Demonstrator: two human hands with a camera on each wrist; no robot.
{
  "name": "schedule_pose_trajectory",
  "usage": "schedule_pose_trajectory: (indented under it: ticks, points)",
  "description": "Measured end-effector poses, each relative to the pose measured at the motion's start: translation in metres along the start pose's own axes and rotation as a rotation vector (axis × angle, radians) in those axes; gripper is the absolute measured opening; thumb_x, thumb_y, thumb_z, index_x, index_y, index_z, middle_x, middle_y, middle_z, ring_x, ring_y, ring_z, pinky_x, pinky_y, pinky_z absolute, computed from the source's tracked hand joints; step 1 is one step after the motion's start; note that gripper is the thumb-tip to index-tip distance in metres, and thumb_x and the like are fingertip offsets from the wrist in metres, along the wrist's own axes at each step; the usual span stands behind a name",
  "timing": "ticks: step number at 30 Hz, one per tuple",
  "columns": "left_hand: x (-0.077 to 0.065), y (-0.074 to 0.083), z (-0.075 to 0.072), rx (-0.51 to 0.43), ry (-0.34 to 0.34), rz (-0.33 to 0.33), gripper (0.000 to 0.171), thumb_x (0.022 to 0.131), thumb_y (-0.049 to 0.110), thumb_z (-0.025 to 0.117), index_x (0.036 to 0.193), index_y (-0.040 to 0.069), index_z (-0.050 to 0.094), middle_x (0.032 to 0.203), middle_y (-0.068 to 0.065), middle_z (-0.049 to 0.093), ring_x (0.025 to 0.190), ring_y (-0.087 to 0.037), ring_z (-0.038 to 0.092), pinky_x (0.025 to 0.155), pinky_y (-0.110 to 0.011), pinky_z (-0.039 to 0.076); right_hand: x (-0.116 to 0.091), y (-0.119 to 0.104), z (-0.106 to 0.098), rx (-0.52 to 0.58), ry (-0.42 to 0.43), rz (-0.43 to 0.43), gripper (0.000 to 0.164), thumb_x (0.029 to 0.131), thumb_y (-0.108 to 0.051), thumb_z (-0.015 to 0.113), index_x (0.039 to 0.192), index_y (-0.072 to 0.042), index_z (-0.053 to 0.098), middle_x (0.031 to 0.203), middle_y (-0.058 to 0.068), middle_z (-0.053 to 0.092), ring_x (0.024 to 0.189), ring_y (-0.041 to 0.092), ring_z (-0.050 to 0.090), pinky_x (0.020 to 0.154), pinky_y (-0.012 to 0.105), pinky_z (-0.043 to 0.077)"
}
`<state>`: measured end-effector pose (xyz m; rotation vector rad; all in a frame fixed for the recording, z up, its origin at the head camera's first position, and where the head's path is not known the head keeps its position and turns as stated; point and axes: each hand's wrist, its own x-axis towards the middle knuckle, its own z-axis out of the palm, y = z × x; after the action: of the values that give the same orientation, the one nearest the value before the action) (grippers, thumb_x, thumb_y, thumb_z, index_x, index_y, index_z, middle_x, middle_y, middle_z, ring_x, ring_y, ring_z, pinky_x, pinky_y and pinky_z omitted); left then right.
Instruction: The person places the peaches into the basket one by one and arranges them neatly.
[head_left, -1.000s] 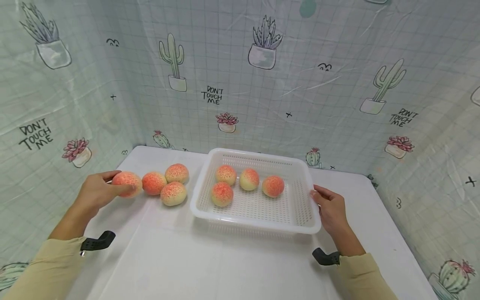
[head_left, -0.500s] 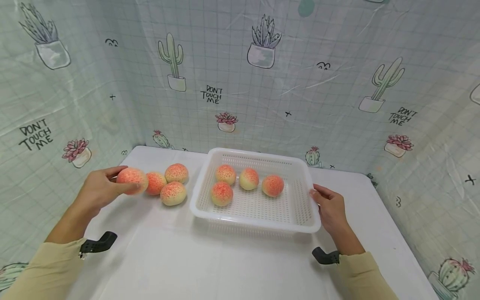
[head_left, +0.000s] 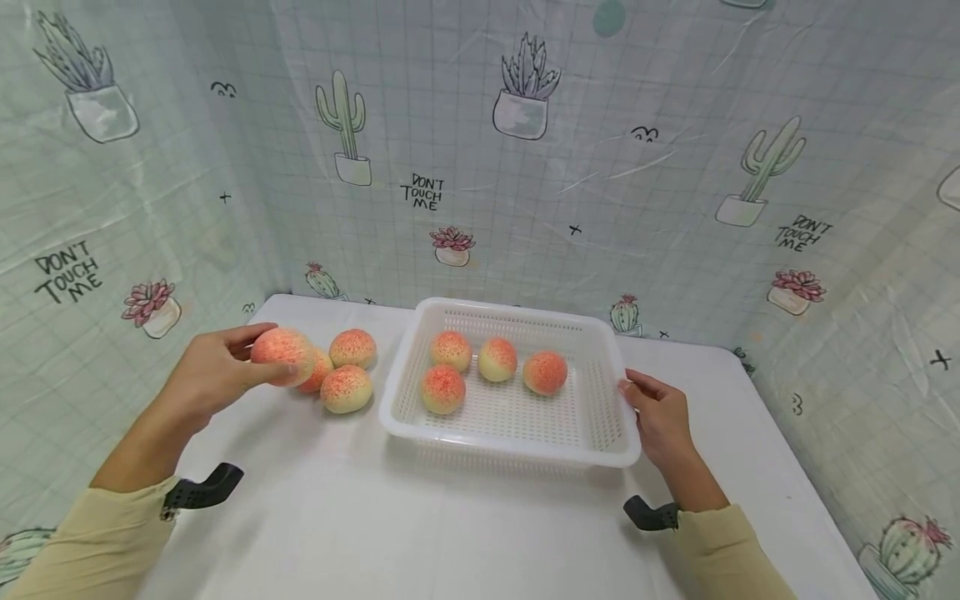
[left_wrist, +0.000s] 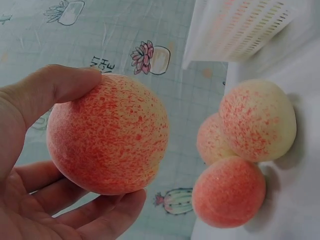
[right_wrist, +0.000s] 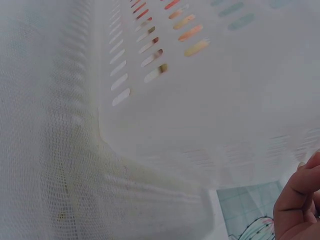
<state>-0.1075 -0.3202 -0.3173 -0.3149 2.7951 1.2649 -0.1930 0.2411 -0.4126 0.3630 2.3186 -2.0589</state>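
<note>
My left hand (head_left: 217,371) grips a red-speckled peach (left_wrist: 112,135), thumb on one side and fingers curled round the other. In the head view that peach overlaps one of three peaches grouped on the table; the closest to the front is a yellow-and-red peach (head_left: 347,389). To their right stands a white perforated plastic basket (head_left: 517,450) with several peaches inside, among them a peach (head_left: 546,372) at the right. My right hand (head_left: 663,421) holds the basket's right rim, thumb on the edge; in the right wrist view its fingers (right_wrist: 297,200) show beside the basket wall.
A white-covered table (head_left: 450,533) carries everything. Behind and at both sides hangs a pale green curtain (head_left: 480,167) printed with cacti and lettering, close to the table's back edge. Each wrist wears a black camera mount, such as the left mount (head_left: 202,490).
My left hand has lifted its peach off the table and brought it rightward, in front of the grouped peaches. The right hand and the basket have stayed in place.
</note>
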Motion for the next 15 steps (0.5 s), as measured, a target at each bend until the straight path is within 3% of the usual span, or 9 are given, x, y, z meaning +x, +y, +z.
schedule_pose_trajectory:
  ticks: [7,15]
  points:
    - [-0.003,0.016,0.005,-0.024,-0.008,0.052,0.095,0.085,0.046,0.086,0.16,0.011,0.04,0.155,-0.022,0.053,0.139,-0.035,0.049,0.099,-0.036,0.048,0.0,0.002,0.0,0.018,0.003,-0.007,0.049,0.105,-0.02,0.063,0.151,-0.003,0.052,0.116,-0.009,0.062,0.095,0.001,0.068,0.083,0.017,0.062]
    - [-0.001,0.039,0.012,-0.028,-0.021,0.102,0.095,0.083,0.04,0.089,0.159,0.01,0.042,0.155,-0.024,0.052,0.144,-0.04,0.048,0.106,-0.05,0.05,0.0,0.001,0.0,0.013,-0.004,-0.011,0.051,0.105,-0.022,0.064,0.152,-0.004,0.051,0.124,-0.004,0.062,0.096,0.001,0.068,0.084,0.017,0.062]
